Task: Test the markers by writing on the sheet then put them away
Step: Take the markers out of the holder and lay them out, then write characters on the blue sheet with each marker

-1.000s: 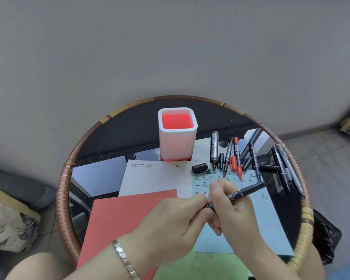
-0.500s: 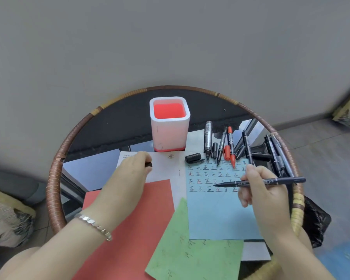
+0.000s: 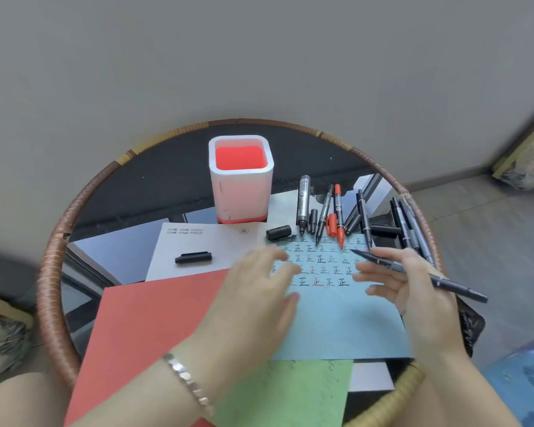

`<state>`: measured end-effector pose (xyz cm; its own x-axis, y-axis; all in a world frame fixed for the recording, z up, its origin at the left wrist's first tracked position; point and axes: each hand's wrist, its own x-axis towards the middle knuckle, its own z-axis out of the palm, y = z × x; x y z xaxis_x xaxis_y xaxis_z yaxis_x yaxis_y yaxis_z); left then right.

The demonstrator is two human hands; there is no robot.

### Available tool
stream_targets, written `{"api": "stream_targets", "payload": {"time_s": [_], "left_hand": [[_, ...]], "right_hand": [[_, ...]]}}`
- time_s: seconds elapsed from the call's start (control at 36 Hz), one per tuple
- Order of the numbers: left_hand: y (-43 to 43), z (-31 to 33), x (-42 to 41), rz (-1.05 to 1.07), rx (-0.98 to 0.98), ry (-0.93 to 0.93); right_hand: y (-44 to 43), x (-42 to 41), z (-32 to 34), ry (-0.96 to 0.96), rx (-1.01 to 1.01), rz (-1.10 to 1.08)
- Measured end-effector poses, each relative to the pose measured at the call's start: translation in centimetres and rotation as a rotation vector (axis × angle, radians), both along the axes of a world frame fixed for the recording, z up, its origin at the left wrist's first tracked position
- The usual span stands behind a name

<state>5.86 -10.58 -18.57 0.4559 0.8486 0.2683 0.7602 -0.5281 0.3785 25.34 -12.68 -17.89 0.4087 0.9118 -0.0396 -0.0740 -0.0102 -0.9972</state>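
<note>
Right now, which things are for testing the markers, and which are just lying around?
For the job: black marker in the right hand; blue sheet under the left hand; loose cap; waiting markers; holder cup.

Just lying about: red paper; green paper; white paper.

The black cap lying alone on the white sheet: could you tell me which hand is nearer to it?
Left. The left hand rests just right of the cap; the right hand, holding a marker, is farther right.

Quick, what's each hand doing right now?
Left hand: open, flat on the blue sheet, holding nothing.
Right hand: closed on an uncapped black marker.
</note>
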Motion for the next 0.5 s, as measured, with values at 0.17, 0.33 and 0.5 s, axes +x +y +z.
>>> {"api": "stream_targets", "payload": {"time_s": [0.17, 0.33, 0.5], "left_hand": [[-0.1, -1.2, 5.2, -0.104, 0.006, 0.111], [-0.3, -3.2, 6.1, -0.197, -0.139, 0.147], [-0.2, -3.6, 6.3, -0.195, -0.087, 0.203]], "right_hand": [[-0.1, 2.8, 0.5, -0.199, -0.011, -0.200], [1.0, 3.8, -0.6, -0.203, -0.032, -0.256], [2.3, 1.9, -2.0, -0.207, -0.067, -0.182]]}}
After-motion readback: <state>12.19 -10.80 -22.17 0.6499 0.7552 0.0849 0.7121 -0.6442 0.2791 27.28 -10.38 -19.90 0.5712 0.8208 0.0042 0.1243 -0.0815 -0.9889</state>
